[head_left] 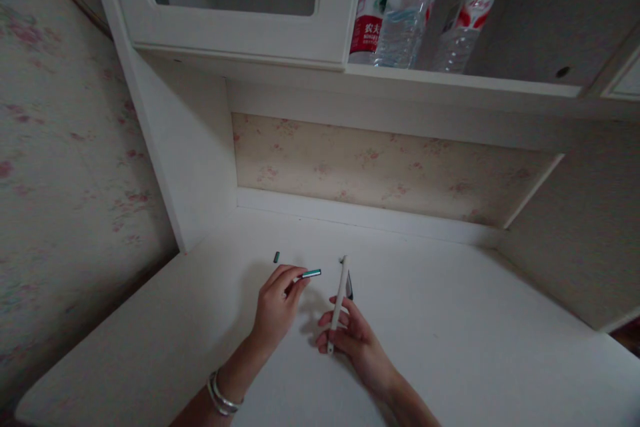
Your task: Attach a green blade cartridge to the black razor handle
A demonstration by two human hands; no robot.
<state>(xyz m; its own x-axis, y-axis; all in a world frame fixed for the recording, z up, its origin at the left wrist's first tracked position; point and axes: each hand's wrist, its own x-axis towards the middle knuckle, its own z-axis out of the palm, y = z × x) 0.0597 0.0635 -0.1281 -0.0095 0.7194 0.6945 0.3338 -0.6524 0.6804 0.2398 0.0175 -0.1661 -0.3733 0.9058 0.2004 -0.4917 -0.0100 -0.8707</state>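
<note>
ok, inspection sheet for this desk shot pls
surface: white desk, dimly lit.
job's things: teal-tipped stick in left hand; white pen-like stick in right hand, dark part behind its tip.
clutter: small dark green piece, lying apart on the desk.
grips: both hands closed on their sticks.
cables: nothing seen.
surroundings: water bottles on shelf above; white cabinet door; floral wallpaper.
</note>
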